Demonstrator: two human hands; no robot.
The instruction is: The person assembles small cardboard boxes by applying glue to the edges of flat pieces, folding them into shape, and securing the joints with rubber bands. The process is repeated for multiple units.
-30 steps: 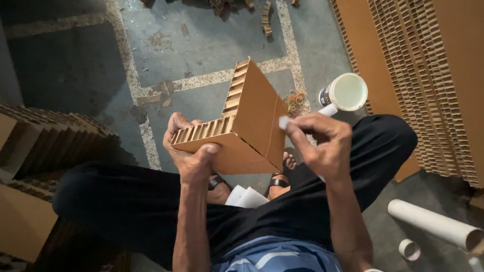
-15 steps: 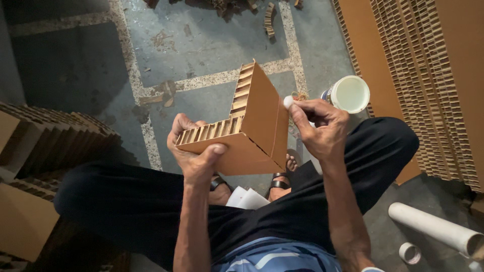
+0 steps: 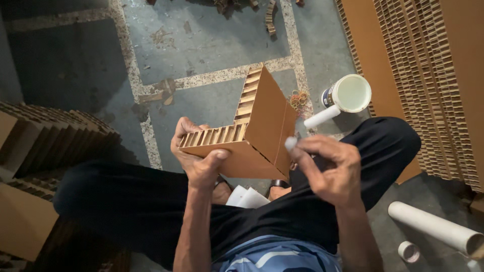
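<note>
Up close: two hands on an L-shaped brown honeycomb cardboard corner piece (image 3: pixel 254 136).

Left hand (image 3: pixel 199 158) is clamped around the piece's lower arm, thumb on its face; right hand (image 3: pixel 330 168), curled shut, pinches a small white applicator (image 3: pixel 291 144) against the outer edge at 3 o'clock. I'd judge steady, even strokes along the seam work best (grip unmoving). At 1 o'clock stands a white plastic glue tub (image 3: pixel 350 93); stacked cardboard strips (image 3: pixel 55 136) lie at 9.
</note>
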